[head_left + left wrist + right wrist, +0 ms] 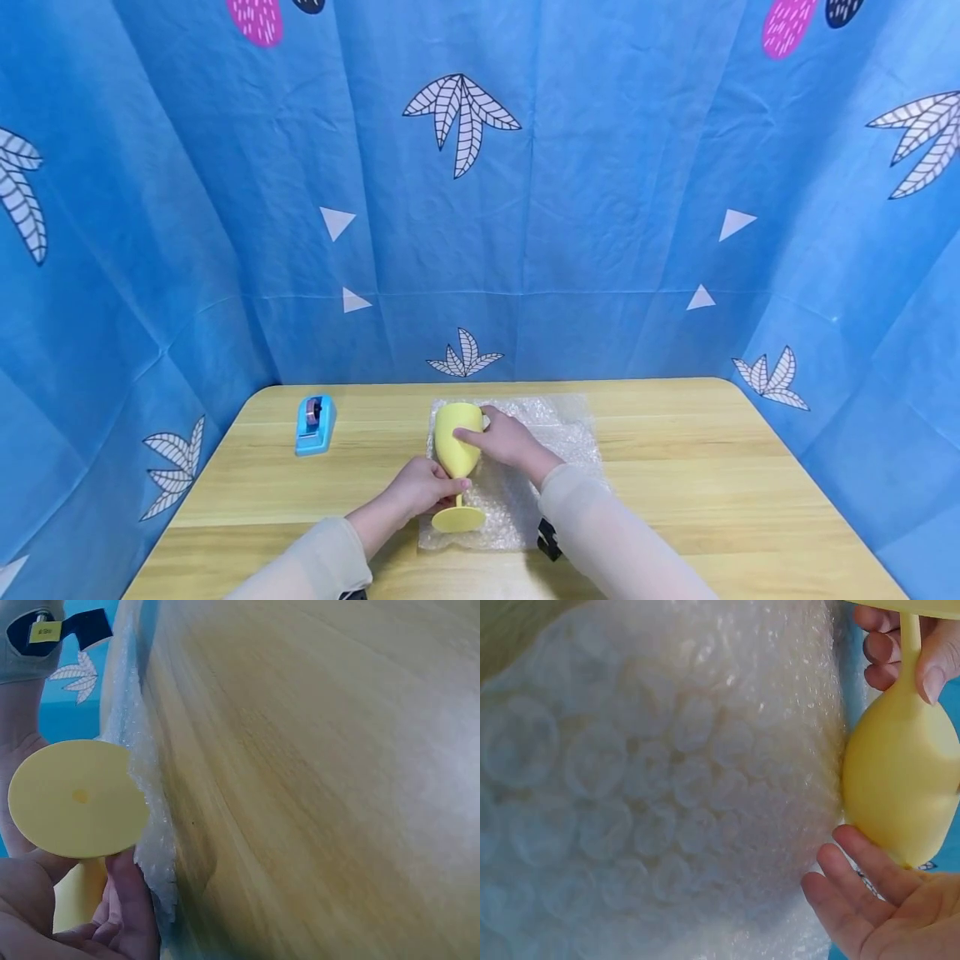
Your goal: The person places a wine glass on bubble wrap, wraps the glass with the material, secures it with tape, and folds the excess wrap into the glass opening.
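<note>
A yellow goblet (455,442) lies over the left part of a bubble wrap sheet (517,508), its round base (79,799) toward the person. My left hand (423,487) pinches the stem between thumb and fingers, just below the bowl. On the bowl (900,772), my right hand (510,440) holds the side near the rim, thumb on the front and fingers around the far side. In the right wrist view, the fingers (855,877) of that hand lie beside the bowl, spread and slightly bent.
A light blue tape dispenser (315,425) stands at the back left of the wooden table (690,467). Blue patterned curtains (622,208) hang behind the table and along both sides. The bubble wrap reaches right of the goblet, under my right forearm.
</note>
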Demonstrator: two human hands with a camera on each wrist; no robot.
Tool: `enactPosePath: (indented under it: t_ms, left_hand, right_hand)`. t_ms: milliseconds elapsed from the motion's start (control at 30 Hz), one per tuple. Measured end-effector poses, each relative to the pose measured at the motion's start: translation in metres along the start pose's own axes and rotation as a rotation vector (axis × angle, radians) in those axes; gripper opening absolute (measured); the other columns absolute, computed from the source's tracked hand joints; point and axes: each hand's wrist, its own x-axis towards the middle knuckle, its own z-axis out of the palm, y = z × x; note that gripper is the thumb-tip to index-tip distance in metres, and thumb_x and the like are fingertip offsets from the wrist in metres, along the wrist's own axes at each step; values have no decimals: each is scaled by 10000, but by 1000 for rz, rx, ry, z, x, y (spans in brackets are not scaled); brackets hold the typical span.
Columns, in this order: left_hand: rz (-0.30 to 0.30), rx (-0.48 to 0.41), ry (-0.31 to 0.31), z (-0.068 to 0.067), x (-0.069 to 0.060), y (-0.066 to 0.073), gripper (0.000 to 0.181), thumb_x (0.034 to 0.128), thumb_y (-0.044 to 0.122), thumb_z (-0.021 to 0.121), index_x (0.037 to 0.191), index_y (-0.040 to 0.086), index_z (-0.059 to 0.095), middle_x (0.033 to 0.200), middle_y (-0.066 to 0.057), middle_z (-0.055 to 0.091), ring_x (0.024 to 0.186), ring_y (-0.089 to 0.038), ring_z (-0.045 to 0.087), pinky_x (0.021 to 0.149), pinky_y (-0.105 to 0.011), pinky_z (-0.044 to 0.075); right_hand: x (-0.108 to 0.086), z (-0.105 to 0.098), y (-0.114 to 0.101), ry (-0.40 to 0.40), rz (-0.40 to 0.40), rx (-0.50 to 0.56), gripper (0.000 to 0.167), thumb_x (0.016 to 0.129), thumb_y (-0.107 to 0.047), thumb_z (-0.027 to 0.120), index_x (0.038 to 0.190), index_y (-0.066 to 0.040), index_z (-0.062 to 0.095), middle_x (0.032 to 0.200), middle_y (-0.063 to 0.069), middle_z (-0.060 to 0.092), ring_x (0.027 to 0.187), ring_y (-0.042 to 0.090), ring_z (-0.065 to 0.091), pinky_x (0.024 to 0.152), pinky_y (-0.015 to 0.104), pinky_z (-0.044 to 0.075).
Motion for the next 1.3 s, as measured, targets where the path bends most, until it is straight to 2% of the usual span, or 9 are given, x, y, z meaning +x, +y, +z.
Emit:
enactPosePath:
  t_ms: [133,267,400,533,700,1000,1167,1233,1300]
  left_hand:
    - [33,73,2,-1,1,-1,353,874,288,790,677,59,607,656,-13,665,556,-105,601,527,-260,542]
    - [54,70,-39,-4,2,-1,340,905,282,757,713,42,612,678,-17,666,580,-113,621,552,-272,564]
    - [59,72,-97,-13,0,2,291,940,242,710,786,6,634,731,-43,677,636,-146,654,607,-307,594]
    - [57,109,-105,-26,1,8,260,951,232,686,860,-9,651,780,-74,674,678,-182,648,631,-331,591]
    - [40,103,-51,-39,7,12,250,960,223,667,894,-17,642,815,-112,654,679,-204,613,608,-343,558]
    - [23,152,128,-49,23,14,276,962,241,649,1051,-20,651,898,-114,635,752,-201,576,625,-317,507]
    - [6,198,184,-46,31,9,432,984,281,607,1208,-88,596,1131,-208,642,955,-301,620,845,-451,547]
    - [-6,176,188,-44,35,7,496,994,290,585,1267,-123,547,1204,-251,614,1032,-335,610,918,-490,524]
    - [-23,130,182,-43,38,5,534,1007,290,566,1307,-147,501,1184,-252,609,1026,-329,621,921,-478,528]
  right_hand:
    - [0,-2,1,-13,12,21,865,858,-615,677,1417,14,474,1205,200,663,1082,351,639,912,531,532]
    - [0,-3,2,-21,18,37,880,858,-611,681,1433,17,457,1221,205,655,1087,346,637,915,520,532]
    - [1,-3,3,-26,30,46,898,858,-616,679,1453,13,439,1242,209,645,1105,350,628,933,531,523]
    - [1,-3,3,-28,47,59,919,854,-619,682,1475,5,418,1273,216,631,1135,364,616,962,551,505]
    - [0,-5,3,-38,47,82,914,858,-607,687,1473,14,416,1289,226,620,1146,378,609,966,566,499]
    - [-2,-5,3,-50,46,108,895,876,-581,682,1480,19,406,1312,234,602,1150,385,605,971,565,498]
    - [-2,-4,3,-49,49,109,884,880,-570,683,1476,24,410,1303,233,608,1151,383,607,984,562,491]
    - [-2,-4,3,-47,48,104,881,882,-568,682,1477,23,411,1308,236,605,1155,387,605,989,563,487]
    - [-2,-4,2,-47,45,100,878,884,-565,681,1478,23,411,1313,238,602,1159,390,603,991,564,485]
